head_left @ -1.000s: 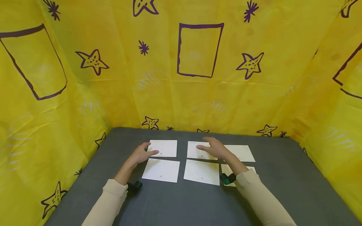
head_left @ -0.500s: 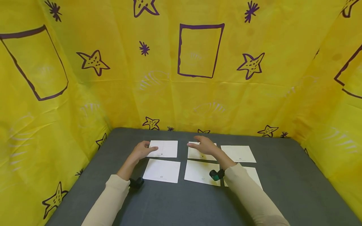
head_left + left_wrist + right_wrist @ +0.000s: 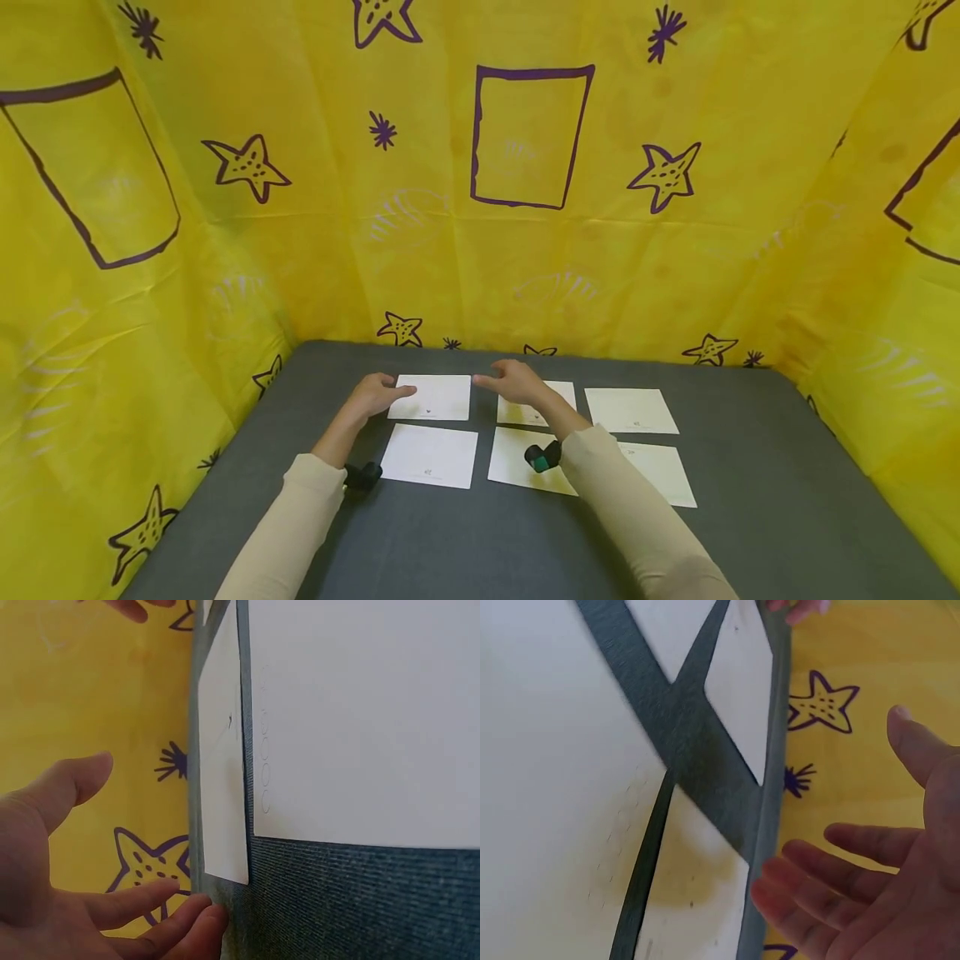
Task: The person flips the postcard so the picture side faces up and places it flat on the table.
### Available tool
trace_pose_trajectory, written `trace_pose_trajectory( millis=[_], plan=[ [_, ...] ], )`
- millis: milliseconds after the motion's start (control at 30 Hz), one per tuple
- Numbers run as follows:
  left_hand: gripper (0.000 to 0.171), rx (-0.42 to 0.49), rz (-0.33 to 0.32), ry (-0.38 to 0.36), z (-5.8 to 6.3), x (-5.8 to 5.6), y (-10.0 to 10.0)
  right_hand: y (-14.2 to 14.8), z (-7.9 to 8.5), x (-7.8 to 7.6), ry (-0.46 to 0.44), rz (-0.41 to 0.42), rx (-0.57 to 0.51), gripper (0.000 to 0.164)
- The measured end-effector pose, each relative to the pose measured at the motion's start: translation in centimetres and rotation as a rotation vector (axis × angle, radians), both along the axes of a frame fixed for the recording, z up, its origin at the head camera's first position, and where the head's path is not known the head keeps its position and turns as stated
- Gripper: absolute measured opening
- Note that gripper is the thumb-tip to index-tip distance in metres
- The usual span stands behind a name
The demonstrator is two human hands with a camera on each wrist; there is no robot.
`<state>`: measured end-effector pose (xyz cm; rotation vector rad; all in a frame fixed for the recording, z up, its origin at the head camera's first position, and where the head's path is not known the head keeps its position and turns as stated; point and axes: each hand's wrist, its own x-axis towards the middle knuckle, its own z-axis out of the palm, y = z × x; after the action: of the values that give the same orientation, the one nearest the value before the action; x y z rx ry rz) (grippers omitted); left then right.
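Note:
Several white paper sheets lie in two rows on a dark grey table. My left hand (image 3: 372, 395) is at the left edge of the back-left sheet (image 3: 442, 398), its thumb over the paper; whether it touches cannot be told. In the left wrist view its fingers (image 3: 127, 906) are spread and hold nothing. My right hand (image 3: 516, 382) reaches across the back-middle sheet (image 3: 560, 393), its fingertips near the back-left sheet's right edge. The right wrist view shows its fingers (image 3: 840, 870) loosely extended, with nothing in them. My right forearm partly covers the front-middle sheet (image 3: 513, 458).
The front-left sheet (image 3: 429, 457), back-right sheet (image 3: 632, 411) and front-right sheet (image 3: 663, 475) lie flat, with small faint marks. A yellow cloth (image 3: 525, 250) with purple drawings stands behind and beside the grey tabletop (image 3: 450, 542).
My right hand has moved left, from over the back-middle sheet to near the back-left sheet's right edge. The left hand has barely shifted. The sheets appear to stay in place.

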<state>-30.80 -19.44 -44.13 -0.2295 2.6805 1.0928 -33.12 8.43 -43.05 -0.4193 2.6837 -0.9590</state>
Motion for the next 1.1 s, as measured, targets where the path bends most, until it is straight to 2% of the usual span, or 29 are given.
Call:
trace_pose_trajectory(
  millis=[300,533,633,833,933,1100],
  plan=[
    [0.073,-0.01,0.021,-0.02,-0.2,-0.7,0.4,-2.2,-0.2,-0.7,-0.027,-0.071,-0.032,0.071],
    [0.073,-0.045,0.055,-0.06,-0.2,-1.1,0.9,-4.2,-0.5,-0.4,-0.064,-0.158,-0.023,0.057],
    [0.075,-0.04,0.048,-0.058,-0.2,-1.2,0.9,-5.1,-0.5,-0.2,-0.082,-0.204,-0.021,0.051],
    [0.075,-0.046,0.043,-0.055,-0.2,-1.2,0.9,-6.3,-0.9,0.1,-0.117,-0.294,-0.025,0.052],
    [0.074,-0.063,0.054,-0.078,-0.2,-1.3,1.1,-6.6,-1.3,0.1,-0.113,-0.303,-0.029,0.051],
    [0.075,-0.11,0.034,-0.095,0.2,-1.4,1.5,-6.9,-1.6,0.2,-0.074,-0.304,-0.044,0.051]
  ],
)
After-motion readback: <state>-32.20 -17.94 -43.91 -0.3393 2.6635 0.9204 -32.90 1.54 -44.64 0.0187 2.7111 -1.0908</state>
